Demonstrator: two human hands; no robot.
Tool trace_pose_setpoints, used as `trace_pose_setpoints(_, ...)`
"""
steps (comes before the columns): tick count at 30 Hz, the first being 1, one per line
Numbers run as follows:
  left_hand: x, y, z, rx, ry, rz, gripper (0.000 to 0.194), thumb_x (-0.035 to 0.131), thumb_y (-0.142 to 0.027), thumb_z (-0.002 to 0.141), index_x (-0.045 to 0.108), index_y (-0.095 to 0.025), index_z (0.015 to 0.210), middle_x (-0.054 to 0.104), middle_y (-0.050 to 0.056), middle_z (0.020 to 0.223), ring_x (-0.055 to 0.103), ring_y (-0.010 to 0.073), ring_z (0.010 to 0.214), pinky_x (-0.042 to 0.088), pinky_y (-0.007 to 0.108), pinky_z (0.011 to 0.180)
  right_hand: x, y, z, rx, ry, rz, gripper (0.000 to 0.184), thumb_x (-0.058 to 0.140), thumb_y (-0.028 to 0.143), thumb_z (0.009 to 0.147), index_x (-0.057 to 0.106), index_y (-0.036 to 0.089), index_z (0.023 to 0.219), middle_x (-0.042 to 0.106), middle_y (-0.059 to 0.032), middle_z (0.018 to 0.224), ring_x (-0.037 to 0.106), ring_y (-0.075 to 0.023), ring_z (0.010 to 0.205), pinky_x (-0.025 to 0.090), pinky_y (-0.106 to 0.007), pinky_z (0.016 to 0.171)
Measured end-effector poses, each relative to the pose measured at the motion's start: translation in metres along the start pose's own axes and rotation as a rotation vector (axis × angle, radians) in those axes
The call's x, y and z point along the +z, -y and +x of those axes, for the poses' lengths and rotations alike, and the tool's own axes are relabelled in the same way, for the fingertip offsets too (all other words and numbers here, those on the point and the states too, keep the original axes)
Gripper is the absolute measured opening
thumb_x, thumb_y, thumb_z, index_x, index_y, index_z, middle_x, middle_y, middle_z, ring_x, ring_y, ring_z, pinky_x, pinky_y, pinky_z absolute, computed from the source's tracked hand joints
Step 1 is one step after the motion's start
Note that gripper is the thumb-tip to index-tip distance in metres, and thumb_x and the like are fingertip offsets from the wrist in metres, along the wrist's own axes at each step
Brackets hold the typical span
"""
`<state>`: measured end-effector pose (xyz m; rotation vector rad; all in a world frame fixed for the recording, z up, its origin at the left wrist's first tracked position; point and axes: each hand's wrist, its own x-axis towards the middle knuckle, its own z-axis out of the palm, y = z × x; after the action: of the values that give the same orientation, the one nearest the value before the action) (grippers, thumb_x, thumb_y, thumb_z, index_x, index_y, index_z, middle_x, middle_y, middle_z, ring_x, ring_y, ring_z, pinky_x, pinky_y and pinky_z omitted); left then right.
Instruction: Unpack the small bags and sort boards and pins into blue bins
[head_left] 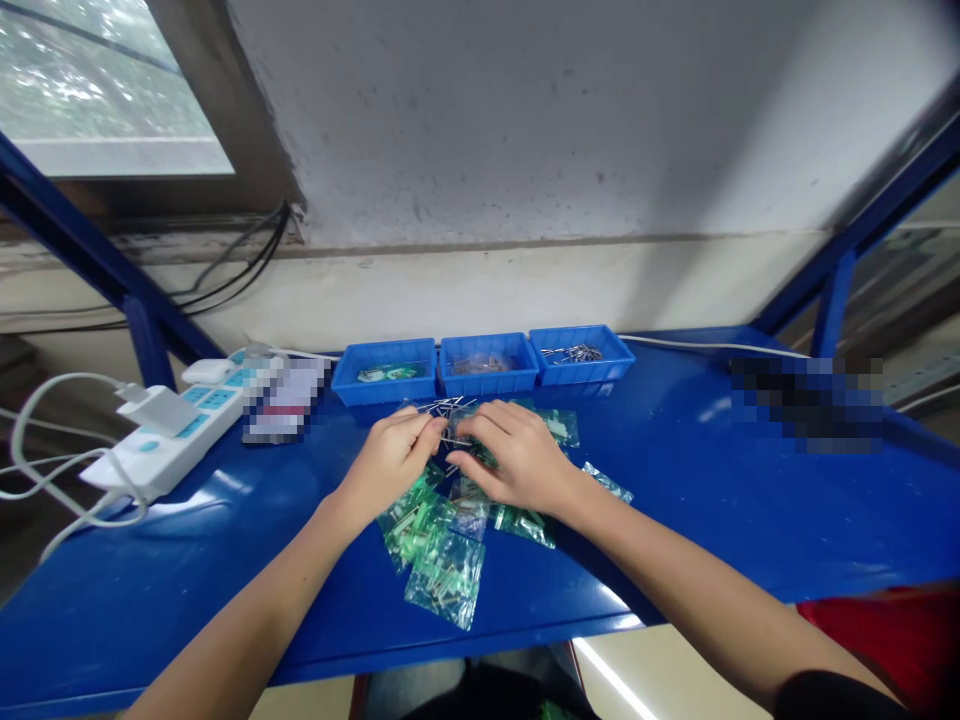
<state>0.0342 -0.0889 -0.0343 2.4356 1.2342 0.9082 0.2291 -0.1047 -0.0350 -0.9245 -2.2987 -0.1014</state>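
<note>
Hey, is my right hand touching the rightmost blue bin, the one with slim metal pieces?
Apart. The head view shows a strip of blue tabletop between the right hand and the near wall of the rightmost blue bin.

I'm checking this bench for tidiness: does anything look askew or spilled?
Nothing looks clearly spilled. The small packets lie at mixed angles, some overlapping, untidy compared with the three blue bins lined up behind. Metal pieces show between the left hand and right hand; I can't tell whether they're loose.
</note>
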Motion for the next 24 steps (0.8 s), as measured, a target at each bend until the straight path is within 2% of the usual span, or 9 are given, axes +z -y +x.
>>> trace_pose_setpoints(7, -0.002, 0.0, 0.0, -0.005, 0.021, -0.052, 0.044, 0.036, -0.031, 0.095, 0.051, -0.018, 0.055, 0.052, -0.001, 0.054, 0.053, 0.0131, 0.058, 0.043, 0.025, 0.06, -0.001, 0.003, 0.001, -0.025, 0.003, -0.063, 0.028, 0.039, 0.03, 0.092, 0.063, 0.018, 0.083, 0.057, -0.0045, 0.074, 0.046, -0.0163, 0.068, 0.035, -0.031, 0.062)
trace_pose_setpoints(10, -0.002, 0.004, 0.0, -0.01, 0.066, 0.001, 0.037, 0.034, -0.03, 0.096, 0.061, -0.018, 0.073, 0.059, 0.001, 0.066, 0.057, 0.0159, 0.069, 0.045, 0.028, 0.068, -0.014, -0.009, 0.004, -0.007, -0.036, -0.064, 0.035, 0.039, 0.031, 0.092, 0.061, 0.018, 0.068, 0.054, -0.0039, 0.066, 0.044, -0.0149, 0.063, 0.034, -0.03, 0.061)
trace_pose_setpoints(12, -0.001, 0.009, 0.001, -0.016, 0.127, 0.11, 0.028, 0.036, -0.029, 0.095, 0.063, -0.02, 0.098, 0.063, 0.004, 0.083, 0.057, 0.02, 0.086, 0.045, 0.033, 0.078, -0.026, -0.029, 0.002, 0.114, -0.132, -0.118, 0.039, 0.037, 0.031, 0.092, 0.058, 0.017, 0.063, 0.053, -0.0041, 0.063, 0.045, -0.0148, 0.061, 0.035, -0.03, 0.061)
trace_pose_setpoints(14, 0.001, 0.015, 0.0, -0.038, 0.218, 0.228, 0.028, 0.041, -0.027, 0.093, 0.057, -0.025, 0.116, 0.061, 0.005, 0.099, 0.054, 0.0238, 0.097, 0.045, 0.036, 0.081, -0.038, -0.059, -0.004, 0.38, -0.276, -0.252, 0.038, 0.037, 0.036, 0.093, 0.061, 0.016, 0.071, 0.056, -0.0063, 0.068, 0.05, -0.0173, 0.066, 0.037, -0.031, 0.064)
trace_pose_setpoints(15, 0.001, 0.018, 0.0, -0.053, 0.256, 0.274, 0.029, 0.044, -0.026, 0.091, 0.055, -0.027, 0.118, 0.059, 0.006, 0.102, 0.053, 0.0252, 0.099, 0.046, 0.037, 0.08, -0.043, -0.074, -0.009, 0.508, -0.308, -0.32, 0.034, 0.041, 0.04, 0.091, 0.063, 0.016, 0.084, 0.06, -0.008, 0.075, 0.053, -0.0198, 0.073, 0.038, -0.032, 0.066)
trace_pose_setpoints(17, 0.002, 0.021, -0.001, -0.085, 0.294, 0.342, 0.027, 0.048, -0.025, 0.089, 0.057, -0.027, 0.114, 0.058, 0.006, 0.103, 0.052, 0.0267, 0.098, 0.046, 0.038, 0.079, -0.046, -0.1, -0.019, 0.707, -0.267, -0.407, 0.037, 0.046, 0.045, 0.087, 0.061, 0.013, 0.1, 0.063, -0.0124, 0.087, 0.055, -0.0258, 0.083, 0.04, -0.035, 0.07)
trace_pose_setpoints(19, 0.002, 0.021, -0.002, -0.11, 0.293, 0.389, 0.02, 0.051, -0.025, 0.088, 0.058, -0.024, 0.106, 0.058, 0.006, 0.101, 0.052, 0.0277, 0.097, 0.045, 0.04, 0.081, -0.044, -0.113, -0.026, 0.804, -0.209, -0.43, 0.04, 0.047, 0.044, 0.087, 0.06, 0.011, 0.105, 0.064, -0.0156, 0.092, 0.056, -0.0291, 0.088, 0.041, -0.038, 0.072)
trace_pose_setpoints(21, 0.001, 0.019, -0.001, -0.127, 0.297, 0.403, 0.014, 0.053, -0.026, 0.087, 0.057, -0.022, 0.1, 0.058, 0.006, 0.099, 0.052, 0.0276, 0.095, 0.044, 0.04, 0.08, -0.036, -0.11, -0.026, 0.778, -0.177, -0.397, 0.039, 0.047, 0.043, 0.087, 0.06, 0.011, 0.106, 0.064, -0.0159, 0.093, 0.056, -0.0298, 0.089, 0.042, -0.039, 0.073)
trace_pose_setpoints(24, -0.002, 0.019, -0.001, -0.145, 0.317, 0.382, 0.009, 0.053, -0.028, 0.087, 0.056, -0.021, 0.09, 0.058, 0.005, 0.094, 0.052, 0.0262, 0.091, 0.045, 0.037, 0.074, -0.02, -0.085, -0.016, 0.582, -0.149, -0.27, 0.036, 0.046, 0.04, 0.088, 0.06, 0.012, 0.107, 0.063, -0.0138, 0.092, 0.056, -0.0279, 0.089, 0.043, -0.039, 0.077)
